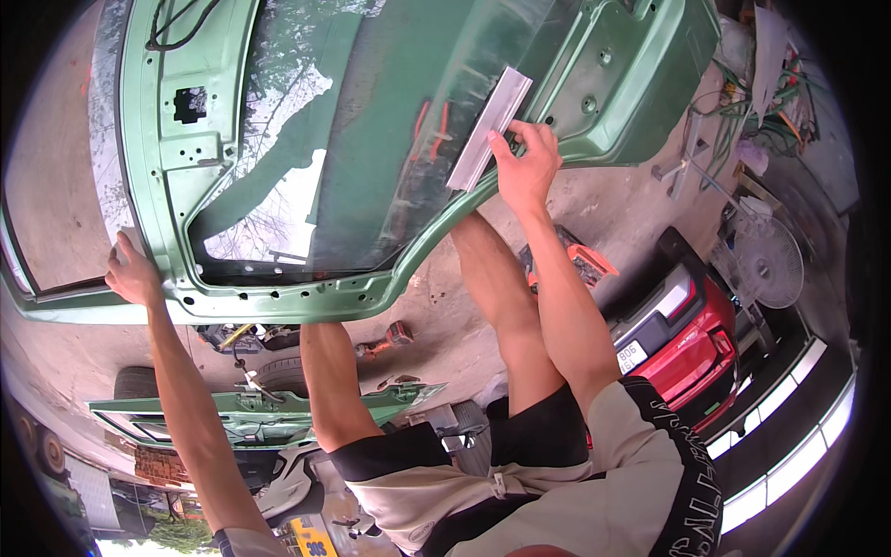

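A green car door (165, 148) lies across the upper view, with dark, reflective glass (380, 158) bearing wet-looking streaks at its right side. My left hand (132, 272) grips the door's frame at the left, beside the narrow glass strip. My right hand (527, 167) has its fingers closed on a pale squeegee-like blade (492, 111), held at a slant against the right edge of the glass, just inside the green rim.
Below are my legs, an orange cordless drill (394, 336), another green door (213, 413), an orange tool (580, 260), a red car part with a plate (687, 362) and a fan (766, 260). Hoses and metal pieces (775, 111) lie at upper right.
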`<action>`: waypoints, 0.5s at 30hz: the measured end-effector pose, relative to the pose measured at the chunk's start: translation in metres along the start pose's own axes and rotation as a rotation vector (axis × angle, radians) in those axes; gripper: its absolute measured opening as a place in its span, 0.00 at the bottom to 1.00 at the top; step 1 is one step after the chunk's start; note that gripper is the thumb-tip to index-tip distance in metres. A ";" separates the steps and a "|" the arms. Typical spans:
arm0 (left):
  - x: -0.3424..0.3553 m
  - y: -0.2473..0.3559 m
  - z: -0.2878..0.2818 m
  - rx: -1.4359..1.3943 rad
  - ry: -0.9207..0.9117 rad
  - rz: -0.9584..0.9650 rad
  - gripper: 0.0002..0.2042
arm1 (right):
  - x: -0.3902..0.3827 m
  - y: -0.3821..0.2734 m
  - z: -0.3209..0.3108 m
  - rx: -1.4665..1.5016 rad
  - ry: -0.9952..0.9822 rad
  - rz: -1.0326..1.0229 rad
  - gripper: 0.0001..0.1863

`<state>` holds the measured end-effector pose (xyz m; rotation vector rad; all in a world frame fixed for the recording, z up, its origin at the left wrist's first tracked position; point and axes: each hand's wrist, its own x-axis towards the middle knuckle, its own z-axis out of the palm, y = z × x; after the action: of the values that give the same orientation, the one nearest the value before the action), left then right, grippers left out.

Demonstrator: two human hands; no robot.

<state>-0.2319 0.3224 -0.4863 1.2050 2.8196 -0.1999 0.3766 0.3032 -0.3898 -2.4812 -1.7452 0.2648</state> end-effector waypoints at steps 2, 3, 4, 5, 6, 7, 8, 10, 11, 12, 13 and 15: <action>-0.003 0.000 0.001 0.027 0.044 0.024 0.35 | 0.004 0.006 0.009 0.165 0.021 0.078 0.12; -0.007 -0.003 -0.002 0.029 0.017 0.069 0.36 | 0.003 0.007 0.010 0.160 0.024 0.077 0.12; -0.009 -0.004 -0.003 0.031 -0.009 0.114 0.37 | 0.002 0.007 0.010 0.208 -0.015 0.135 0.12; -0.010 -0.001 0.000 0.026 -0.012 0.113 0.37 | 0.002 0.008 0.009 0.257 -0.054 0.193 0.13; -0.010 -0.002 -0.003 0.014 -0.014 0.137 0.37 | 0.003 0.009 0.008 0.255 -0.059 0.197 0.13; -0.011 -0.003 -0.004 0.002 -0.016 0.161 0.36 | 0.007 0.010 0.006 0.278 -0.113 0.246 0.13; -0.011 -0.003 -0.005 0.006 -0.021 0.163 0.36 | 0.009 0.012 0.003 0.300 -0.167 0.296 0.13; -0.009 0.000 -0.008 -0.015 -0.021 0.122 0.34 | 0.013 0.009 -0.001 0.263 -0.234 0.289 0.12; -0.007 -0.002 -0.007 -0.012 -0.020 0.118 0.34 | 0.014 0.009 -0.003 0.223 -0.298 0.284 0.12; -0.003 -0.005 -0.009 0.000 -0.026 0.153 0.33 | 0.014 0.009 -0.004 0.228 -0.305 0.286 0.12; -0.001 -0.009 -0.009 0.013 -0.032 0.187 0.32 | 0.014 0.011 -0.005 0.217 -0.281 0.247 0.12; -0.001 -0.011 -0.002 0.013 0.014 0.256 0.29 | 0.014 0.013 -0.005 0.215 -0.268 0.214 0.13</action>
<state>-0.2396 0.3145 -0.4835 1.5578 2.6435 -0.1945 0.3937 0.3118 -0.3887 -2.5635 -1.4370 0.7913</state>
